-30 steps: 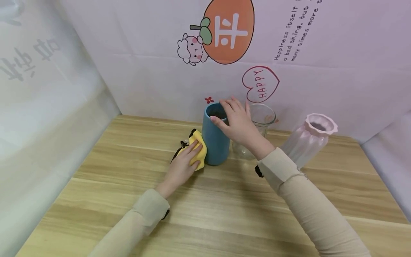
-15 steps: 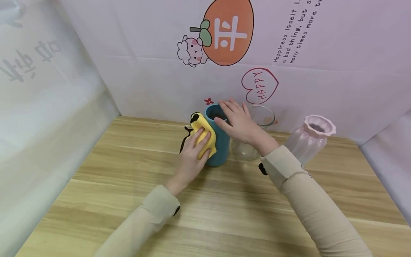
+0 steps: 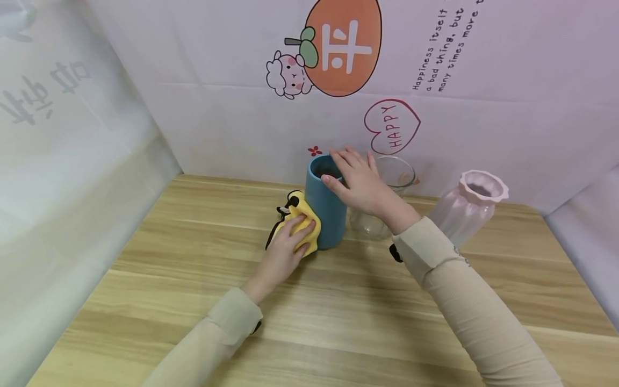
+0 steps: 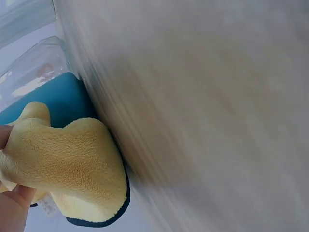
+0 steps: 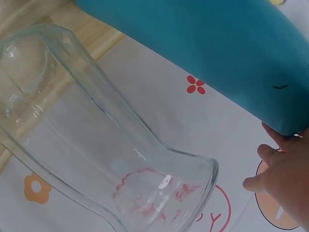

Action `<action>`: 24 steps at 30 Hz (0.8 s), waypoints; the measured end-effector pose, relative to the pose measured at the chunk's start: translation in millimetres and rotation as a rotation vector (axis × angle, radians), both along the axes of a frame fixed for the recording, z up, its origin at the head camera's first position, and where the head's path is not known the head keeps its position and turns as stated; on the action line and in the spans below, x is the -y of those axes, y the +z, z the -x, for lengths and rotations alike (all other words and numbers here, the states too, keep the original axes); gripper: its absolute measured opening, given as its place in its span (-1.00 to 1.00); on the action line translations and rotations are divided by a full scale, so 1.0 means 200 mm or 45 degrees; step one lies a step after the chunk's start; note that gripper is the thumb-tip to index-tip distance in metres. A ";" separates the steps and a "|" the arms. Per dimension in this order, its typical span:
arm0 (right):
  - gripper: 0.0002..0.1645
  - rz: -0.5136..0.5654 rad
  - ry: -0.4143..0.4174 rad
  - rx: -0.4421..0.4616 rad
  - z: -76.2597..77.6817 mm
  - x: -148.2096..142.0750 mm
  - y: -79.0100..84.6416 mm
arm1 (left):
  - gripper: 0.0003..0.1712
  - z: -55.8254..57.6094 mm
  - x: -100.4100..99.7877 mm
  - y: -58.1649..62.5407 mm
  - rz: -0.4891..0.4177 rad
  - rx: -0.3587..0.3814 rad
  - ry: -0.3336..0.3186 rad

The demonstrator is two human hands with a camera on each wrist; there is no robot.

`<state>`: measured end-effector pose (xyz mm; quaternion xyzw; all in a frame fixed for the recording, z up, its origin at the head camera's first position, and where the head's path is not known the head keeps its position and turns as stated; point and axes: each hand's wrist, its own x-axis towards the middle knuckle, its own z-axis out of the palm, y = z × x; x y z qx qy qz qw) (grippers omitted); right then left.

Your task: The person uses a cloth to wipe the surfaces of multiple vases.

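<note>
A blue vase [image 3: 331, 215] stands upright on the wooden table, its dark mouth facing up. My left hand [image 3: 280, 255] holds a yellow cloth [image 3: 309, 231] with black edging against the vase's left side. In the left wrist view the plush cloth [image 4: 72, 164] bunches between the fingers and covers part of the vase [image 4: 67, 99]. At the vase's top, my right hand [image 3: 360, 185] grips the rim, thumb at the near side and fingers toward the back. The right wrist view shows the hand [image 5: 285, 174] at the blue vase's [image 5: 217, 53] rim end.
Just right of the blue vase, partly behind my right hand, stands a clear glass vase [image 3: 398, 174]. Farther right is a pale pink fluted vase [image 3: 459, 215], its lower part hidden by my sleeve. A printed white cloth backdrop [image 3: 232, 134] rises behind the table [image 3: 309, 322].
My left hand slid the yellow cloth up the vase's left side, then back down toward its lower part. The right hand stays at the rim, its thumb shifted slightly.
</note>
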<state>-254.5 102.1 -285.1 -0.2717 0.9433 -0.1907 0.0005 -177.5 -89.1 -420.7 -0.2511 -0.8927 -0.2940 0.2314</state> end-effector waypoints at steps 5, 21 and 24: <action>-0.12 -0.028 -0.066 -0.030 -0.01 0.01 0.00 | -0.47 0.02 0.03 -0.02 -0.022 -0.013 -0.012; -0.17 -0.081 0.145 -0.074 0.03 -0.06 -0.02 | -0.37 0.09 -0.02 0.13 -0.166 -0.197 0.017; -0.21 -0.096 0.103 -0.124 0.01 -0.04 -0.01 | -0.33 0.09 -0.01 0.13 -0.134 -0.144 0.032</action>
